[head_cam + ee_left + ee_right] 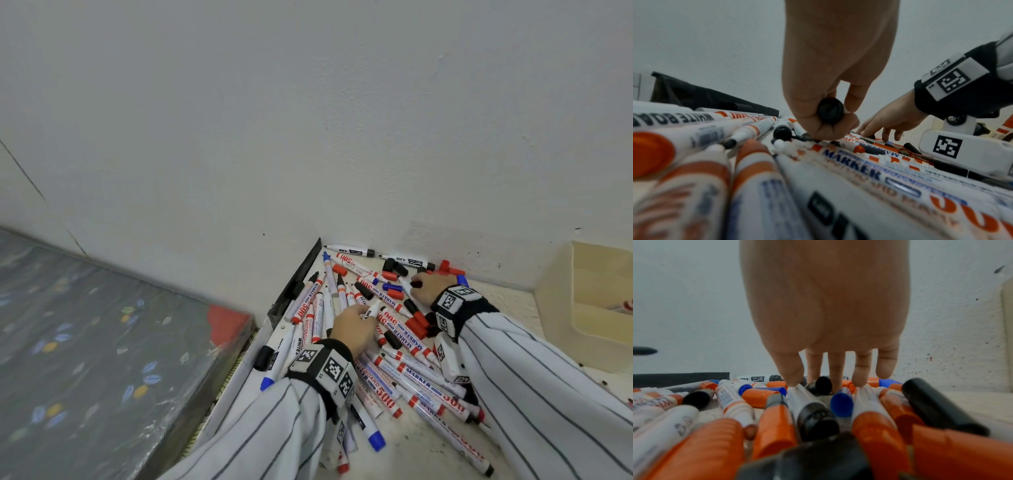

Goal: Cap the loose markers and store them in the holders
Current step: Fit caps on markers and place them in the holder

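Several loose whiteboard markers [404, 342] and red, blue and black caps lie heaped on a white table. My left hand [352, 325] grips one white marker [373, 308] over the middle of the heap; in the left wrist view its black end [830, 110] shows inside my curled fingers [838, 129]. My right hand [426, 284] reaches into the caps by the wall. Its fingers [861, 374] are straight and touch the markers, with a black cap [823, 384] between thumb and index finger. A beige holder [589, 329] stands at the far right.
A white wall runs close behind the table. A black strip [301, 274] lies along the table's left edge. Left of the table is a mattress [85, 325] with a floral cover and something red [227, 322] at its corner.
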